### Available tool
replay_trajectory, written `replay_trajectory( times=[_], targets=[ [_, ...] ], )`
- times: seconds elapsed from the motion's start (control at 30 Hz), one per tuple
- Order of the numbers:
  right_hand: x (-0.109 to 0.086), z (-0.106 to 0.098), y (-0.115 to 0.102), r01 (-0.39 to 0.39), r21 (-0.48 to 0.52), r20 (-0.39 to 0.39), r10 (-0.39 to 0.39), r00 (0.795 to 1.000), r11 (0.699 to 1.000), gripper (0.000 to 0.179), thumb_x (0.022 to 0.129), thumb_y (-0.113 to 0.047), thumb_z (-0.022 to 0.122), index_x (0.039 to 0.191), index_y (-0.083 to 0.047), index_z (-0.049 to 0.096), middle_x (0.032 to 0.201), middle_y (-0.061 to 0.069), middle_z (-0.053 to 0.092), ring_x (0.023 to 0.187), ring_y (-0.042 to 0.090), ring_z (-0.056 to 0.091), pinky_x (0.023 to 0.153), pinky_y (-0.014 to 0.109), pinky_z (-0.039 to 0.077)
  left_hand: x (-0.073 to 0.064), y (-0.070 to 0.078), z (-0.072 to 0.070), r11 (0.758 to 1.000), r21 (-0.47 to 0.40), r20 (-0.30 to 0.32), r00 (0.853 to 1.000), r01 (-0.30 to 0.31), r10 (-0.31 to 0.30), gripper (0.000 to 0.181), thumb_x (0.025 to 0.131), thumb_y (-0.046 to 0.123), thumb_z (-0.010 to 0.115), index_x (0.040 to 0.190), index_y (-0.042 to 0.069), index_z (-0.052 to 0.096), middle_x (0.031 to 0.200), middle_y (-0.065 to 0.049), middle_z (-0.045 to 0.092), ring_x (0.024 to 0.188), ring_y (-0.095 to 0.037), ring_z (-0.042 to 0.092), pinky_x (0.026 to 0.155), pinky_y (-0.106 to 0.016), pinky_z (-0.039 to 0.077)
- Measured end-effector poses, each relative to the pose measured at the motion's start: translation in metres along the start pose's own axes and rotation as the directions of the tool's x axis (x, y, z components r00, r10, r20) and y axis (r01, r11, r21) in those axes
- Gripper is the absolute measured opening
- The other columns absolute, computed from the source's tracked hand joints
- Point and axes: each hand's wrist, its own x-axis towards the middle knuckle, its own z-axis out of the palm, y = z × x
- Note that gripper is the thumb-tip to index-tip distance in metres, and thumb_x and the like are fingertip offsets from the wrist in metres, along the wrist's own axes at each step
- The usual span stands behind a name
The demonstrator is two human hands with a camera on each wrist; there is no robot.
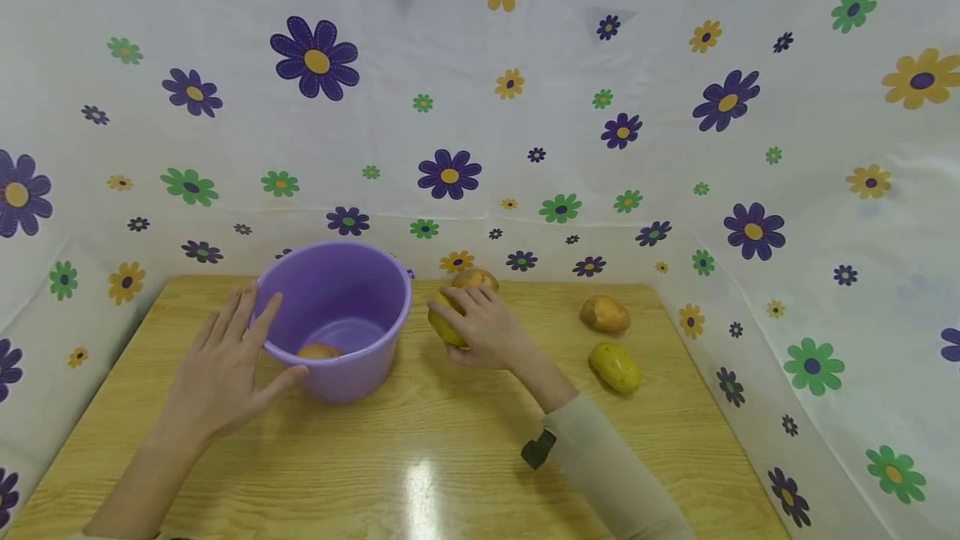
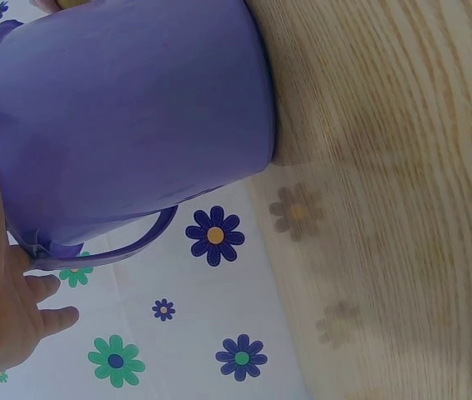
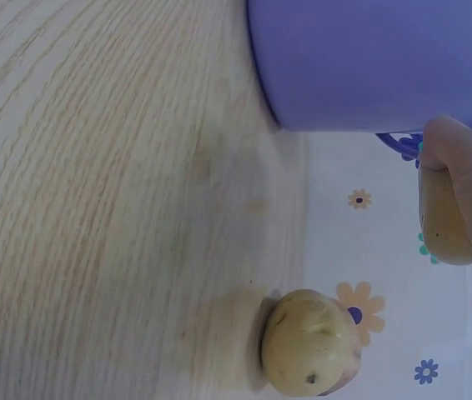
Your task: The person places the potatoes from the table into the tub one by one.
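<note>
A purple bucket [image 1: 345, 377] stands upright on the wooden table, with a brown potato [image 1: 318, 351] at its bottom, partly hidden by the near wall. My left hand [image 1: 217, 369] rests against the bucket's left rim, fingers spread; the left wrist view shows it beside the bucket handle [image 2: 148, 240]. To the right of the bucket, my right hand [image 1: 483, 327] grips a yellow-green potato [image 1: 444, 322], held above the table. Behind that hand a brown potato [image 1: 476, 278] lies on the table, also visible as the potato [image 3: 307, 342] in the right wrist view.
Toward the table's right side lie a brown potato [image 1: 606, 313] and, nearer, a yellow-green potato [image 1: 615, 367]. A white flowered cloth [image 1: 480, 123] hangs around the back and sides of the table [image 1: 360, 473].
</note>
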Motion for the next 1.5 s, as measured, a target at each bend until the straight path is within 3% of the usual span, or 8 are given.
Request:
replay_trajectory(
  times=[0.43,0.63,1.03,1.5],
  targets=[
    [0.006,-0.016,0.004,-0.002,-0.016,-0.070,0.001,0.998,1.000,0.071,0.078,-0.043,0.081,0.141,-0.018,0.059,0.141,0.015,0.066,0.119,0.031,0.067,0.105,0.046,0.058,0.000,0.000,0.000,1.000,-0.010,-0.004,1.000,-0.005,0.005,0.103,0.093,0.068,0.065,0.170,0.014,0.022,0.175,-0.025,0.020,0.164,-0.045,0.019,0.139,-0.051,0.005],
    [0.010,-0.022,0.005,0.012,0.004,-0.106,-0.012,0.994,1.000,0.068,0.079,-0.041,0.080,0.140,-0.017,0.060,0.141,0.015,0.065,0.119,0.032,0.065,0.110,0.046,0.055,0.000,-0.001,0.001,1.000,-0.010,0.001,1.000,-0.004,0.004,0.103,0.093,0.068,0.064,0.170,0.014,0.021,0.177,-0.023,0.015,0.163,-0.046,0.019,0.139,-0.048,0.001],
    [0.020,-0.039,0.004,0.028,0.000,-0.168,-0.027,0.985,1.000,0.069,0.079,-0.040,0.080,0.140,-0.014,0.064,0.138,0.016,0.067,0.111,0.031,0.067,0.099,0.044,0.059,0.000,-0.001,0.001,1.000,-0.004,-0.004,1.000,-0.005,0.005,0.103,0.093,0.068,0.064,0.170,0.014,0.021,0.177,-0.023,0.014,0.164,-0.045,0.018,0.139,-0.049,0.002],
    [0.039,-0.053,0.003,0.047,-0.034,-0.193,-0.052,0.980,0.998,0.065,0.082,-0.043,0.075,0.140,-0.017,0.063,0.138,0.013,0.068,0.112,0.029,0.069,0.096,0.040,0.059,0.001,0.000,0.000,1.000,-0.012,0.001,1.000,-0.004,0.004,0.103,0.093,0.067,0.065,0.170,0.014,0.022,0.177,-0.023,0.015,0.165,-0.044,0.016,0.139,-0.049,0.002]
  ],
)
